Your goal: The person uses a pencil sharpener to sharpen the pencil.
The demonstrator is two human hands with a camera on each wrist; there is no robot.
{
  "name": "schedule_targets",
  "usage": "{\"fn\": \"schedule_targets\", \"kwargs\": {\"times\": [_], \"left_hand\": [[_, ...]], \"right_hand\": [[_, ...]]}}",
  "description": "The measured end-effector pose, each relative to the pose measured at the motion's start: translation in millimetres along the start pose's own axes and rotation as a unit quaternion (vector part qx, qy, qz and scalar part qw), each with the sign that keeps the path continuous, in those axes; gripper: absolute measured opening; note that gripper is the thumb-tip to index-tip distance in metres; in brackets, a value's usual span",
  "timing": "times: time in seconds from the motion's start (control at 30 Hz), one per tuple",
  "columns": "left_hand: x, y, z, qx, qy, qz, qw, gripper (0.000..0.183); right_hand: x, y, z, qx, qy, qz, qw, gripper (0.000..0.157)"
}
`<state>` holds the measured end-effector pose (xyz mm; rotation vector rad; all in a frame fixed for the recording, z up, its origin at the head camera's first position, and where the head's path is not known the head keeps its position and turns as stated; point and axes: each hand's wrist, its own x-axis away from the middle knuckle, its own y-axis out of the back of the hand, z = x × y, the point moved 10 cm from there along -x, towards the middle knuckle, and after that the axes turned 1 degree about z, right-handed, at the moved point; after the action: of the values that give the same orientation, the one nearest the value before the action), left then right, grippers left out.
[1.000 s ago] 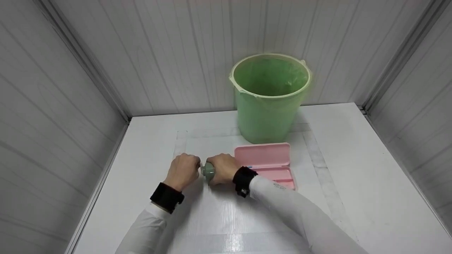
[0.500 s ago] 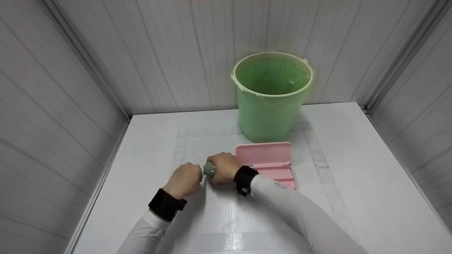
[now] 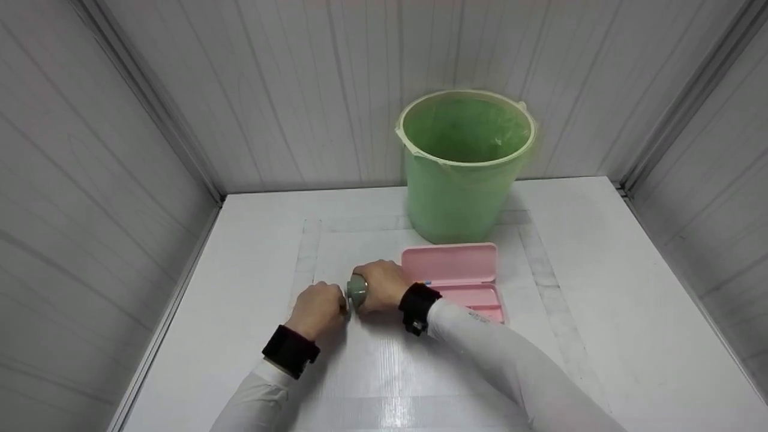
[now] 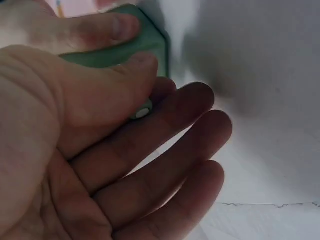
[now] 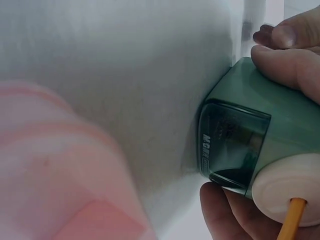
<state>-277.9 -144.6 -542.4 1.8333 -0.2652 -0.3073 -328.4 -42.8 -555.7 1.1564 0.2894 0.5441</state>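
The green sharpener (image 5: 250,90) is held down at the middle of the table (image 3: 630,288), left of the open pink case (image 3: 449,264). It seems to rest on the tabletop, though its underside is hard to see. An orange pencil (image 5: 294,217) sticks out of the pale round disc (image 5: 272,187) on its end nearer the case. Pale lettering marks the dark, see-through tray (image 5: 235,145) in its side.

The right hand (image 3: 384,285) grips the body, thumb on one side and fingers bent round the other. At the end away from the pencil, the left hand (image 3: 318,309) pinches the small handle (image 4: 142,111) between thumb and forefinger; its other three fingers are loosely bent and hold nothing.

The case lies just beyond the right wrist, its lid laid back on the far side and its divided lower half partly hidden by the arm. Just behind the lid stands the green bin (image 3: 456,201), upright, with a clear liner folded over its rim. Strips of tape (image 3: 546,285) frame the middle of the white table. Black bands (image 3: 291,351) circle both wrists, below white sleeves. Grey panelled walls (image 3: 288,90) enclose the table's back and sides.
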Motion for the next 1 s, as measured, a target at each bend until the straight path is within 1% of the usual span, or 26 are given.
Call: {"fn": "schedule_targets", "kwargs": {"times": [0.1,0.23,0.3,0.37,0.57,0.67,0.73,0.8,0.83,0.9,1.0], "left_hand": [[-7.4,-5.6,6.3,-0.009,0.003,0.005,0.9999,0.021],[-20.0,-8.6,18.1,-0.007,0.001,-0.021,0.9997,0.021],[-23.5,-8.2,23.8,0.0,0.004,-0.04,0.9992,0.021],[-25.9,-7.1,27.1,0.008,0.007,-0.049,0.9988,0.023],[-27.8,-8.2,25.8,0.011,-0.001,-0.043,0.999,0.028],[-28.4,-8.9,25.4,0.011,0.003,-0.043,0.999,0.029],[-29.6,-8.9,24.8,0.012,0.008,-0.042,0.999,0.028],[-31.6,-9.3,24.1,0.014,0.013,-0.038,0.9991,0.027],[-31.5,-8.8,24.5,0.014,0.016,-0.036,0.9991,0.026],[-31.3,-8.0,24.8,0.013,0.022,-0.026,0.9993,0.022],[-28.8,-5.0,24.9,0.017,0.026,-0.005,0.9995,0.013]], "right_hand": [[2.3,1.2,1.4,-0.004,0.004,-0.001,1.0,0.041],[3.8,2.4,4.0,-0.005,0.005,0.0,1.0,0.041],[3.4,0.7,5.9,-0.005,0.006,0.003,1.0,0.043],[3.4,-0.1,7.6,-0.004,0.008,0.004,1.0,0.044],[4.7,3.9,9.6,-0.005,0.018,-0.007,1.0,0.04],[4.0,4.8,9.4,-0.007,0.022,-0.007,1.0,0.038],[3.8,4.1,8.2,-0.009,0.021,0.0,1.0,0.04],[4.1,2.9,5.9,-0.012,0.019,0.01,1.0,0.047],[5.0,2.9,6.2,-0.016,0.02,0.015,1.0,0.054],[7.9,3.8,6.2,-0.025,0.022,0.023,0.999,0.073],[13.8,10.7,3.9,-0.04,0.038,0.011,0.998,0.099]]}}
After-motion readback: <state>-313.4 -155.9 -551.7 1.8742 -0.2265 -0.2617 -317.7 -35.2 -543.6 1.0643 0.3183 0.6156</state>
